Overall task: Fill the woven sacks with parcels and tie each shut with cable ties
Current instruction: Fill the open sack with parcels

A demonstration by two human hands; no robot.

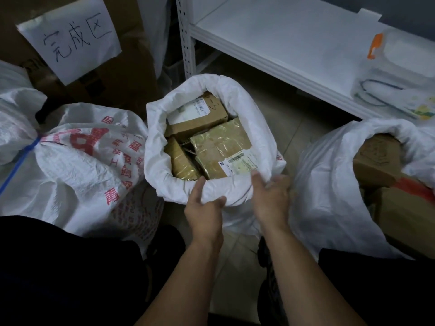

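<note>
I have the middle sack [211, 128], packed with parcels [219, 144], by its near rolled rim, left hand [204, 208] and right hand [270, 196] both gripping the fabric, so next I judge the rim must be unrolled and gathered for a cable tie.

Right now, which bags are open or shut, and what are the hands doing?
Middle sack: open, rim rolled down, full of parcels.
Left sack: tied shut with a blue tie.
Right sack: open, boxes inside.
Left hand: holds the middle sack's rim.
Right hand: holds the same rim.
</note>
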